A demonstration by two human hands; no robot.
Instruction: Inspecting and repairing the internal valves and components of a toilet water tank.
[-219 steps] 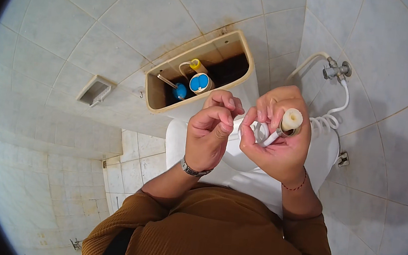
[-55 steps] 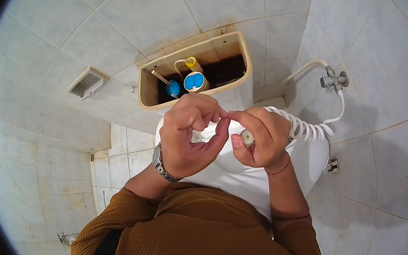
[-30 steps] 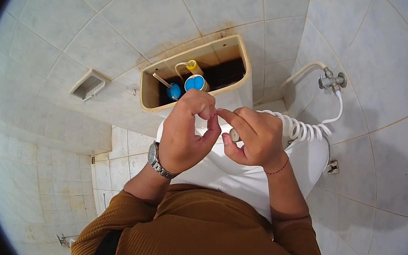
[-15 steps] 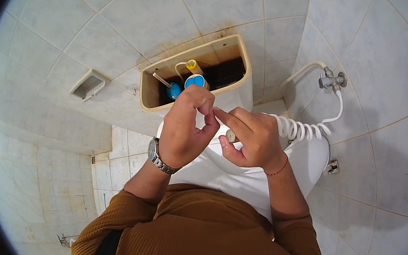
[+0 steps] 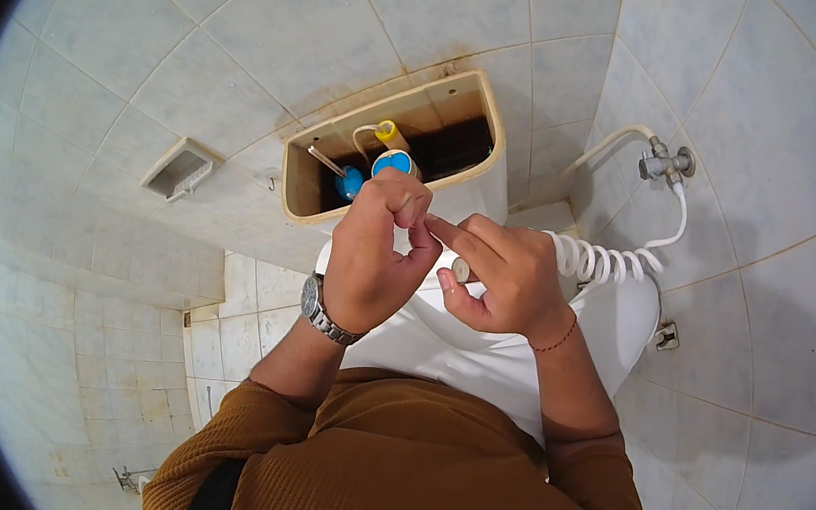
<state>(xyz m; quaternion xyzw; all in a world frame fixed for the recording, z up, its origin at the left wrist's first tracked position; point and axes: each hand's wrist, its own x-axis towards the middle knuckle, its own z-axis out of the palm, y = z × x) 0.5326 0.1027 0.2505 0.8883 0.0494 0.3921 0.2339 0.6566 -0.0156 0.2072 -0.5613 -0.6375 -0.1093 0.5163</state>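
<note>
In front of my body my two hands meet above the white toilet. My left hand (image 5: pixel 375 251), with a metal-banded watch at its wrist, is curled into a pinch, thumb against index finger. Whatever lies in that pinch is too small or hidden to make out. The right index fingertip touches the left fingertips. A small pale cylindrical piece with a round end (image 5: pixel 464 270) is held in my right hand (image 5: pixel 511 282), between thumb and curled fingers. Just beyond the hands is the uncovered toilet tank (image 5: pixel 493 176), showing a blue-topped fitting (image 5: pixel 393 162), a blue part (image 5: pixel 349 183) and a yellow-topped tube (image 5: pixel 389 134).
A coiled white hose (image 5: pixel 601 261) runs from right of my hand to a metal wall valve (image 5: pixel 667 164). The white toilet (image 5: pixel 622 320) lies below my hands. A recessed soap holder (image 5: pixel 179 171) sits in the tiled wall at left. Rust-brown stains mark the tank's rim and wall.
</note>
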